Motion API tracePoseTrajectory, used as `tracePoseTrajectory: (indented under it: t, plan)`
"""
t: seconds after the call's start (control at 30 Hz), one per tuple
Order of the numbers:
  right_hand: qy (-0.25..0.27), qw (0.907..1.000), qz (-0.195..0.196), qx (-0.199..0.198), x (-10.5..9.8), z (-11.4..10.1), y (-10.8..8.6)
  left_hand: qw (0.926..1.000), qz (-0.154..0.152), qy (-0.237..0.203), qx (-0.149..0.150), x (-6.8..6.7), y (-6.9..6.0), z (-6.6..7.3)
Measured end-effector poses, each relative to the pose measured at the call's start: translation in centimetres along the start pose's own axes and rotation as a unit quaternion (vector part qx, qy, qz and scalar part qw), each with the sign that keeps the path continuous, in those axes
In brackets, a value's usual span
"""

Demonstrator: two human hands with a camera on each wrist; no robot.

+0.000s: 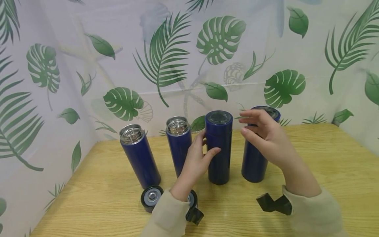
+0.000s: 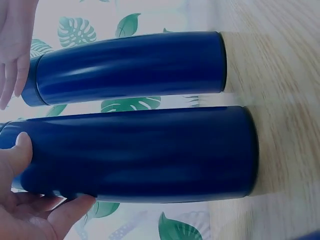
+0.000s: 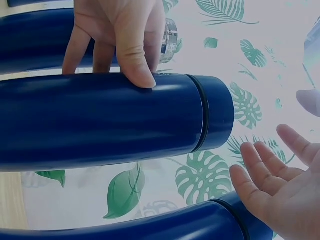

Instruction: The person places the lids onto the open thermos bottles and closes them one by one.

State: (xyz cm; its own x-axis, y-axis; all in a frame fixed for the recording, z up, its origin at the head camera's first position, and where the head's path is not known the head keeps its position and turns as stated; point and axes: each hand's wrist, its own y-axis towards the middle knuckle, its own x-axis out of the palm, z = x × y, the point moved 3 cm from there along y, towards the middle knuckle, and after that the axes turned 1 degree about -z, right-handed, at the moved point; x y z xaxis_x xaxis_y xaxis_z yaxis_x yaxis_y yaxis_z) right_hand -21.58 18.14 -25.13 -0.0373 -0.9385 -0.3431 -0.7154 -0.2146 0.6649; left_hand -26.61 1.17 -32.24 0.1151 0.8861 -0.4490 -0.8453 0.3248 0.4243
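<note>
Four-in-a-row order puts a capped dark blue thermos bottle (image 1: 219,164) third from the left, upright on the table. My left hand (image 1: 196,158) holds it by its upper left side, thumb on the front and fingers behind. In the right wrist view that thumb lies on the bottle's body (image 3: 100,120), below the cap (image 3: 220,112). My right hand (image 1: 267,138) hangs in the air with loosely bent fingers and nothing in them. Behind it stands another capped thermos bottle (image 1: 253,168), its top partly hidden by the hand.
Two uncapped blue thermos bottles with steel necks stand at left, one outermost (image 1: 140,161) and one beside my left hand (image 1: 177,144). A removed lid (image 1: 151,196) lies before them; a second lid (image 1: 192,199) is partly behind my left wrist. Leaf-printed cloth (image 1: 118,65) backs the wooden table (image 1: 237,210).
</note>
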Motion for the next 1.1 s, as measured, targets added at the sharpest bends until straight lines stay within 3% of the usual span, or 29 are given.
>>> tracePoseTrajectory:
  t: [0.37,0.83,0.97,1.1]
  plan:
    - [-0.035,0.9989,-0.029,0.007,0.3,0.3,-0.3,0.999,-0.043,-0.005,-0.01,0.1,0.4,-0.5]
    - [-0.056,0.9975,-0.042,-0.008,0.5,0.2,-0.3,0.9945,-0.072,-0.02,-0.074,-1.0,0.1,-0.3]
    - [-0.057,0.9975,-0.04,-0.016,0.6,0.1,-0.2,0.9945,-0.08,0.002,-0.068,-1.9,-0.1,0.7]
    - [-0.061,0.9972,-0.041,-0.014,0.5,0.0,0.0,0.9923,-0.095,0.055,-0.059,-3.0,-0.4,1.5]
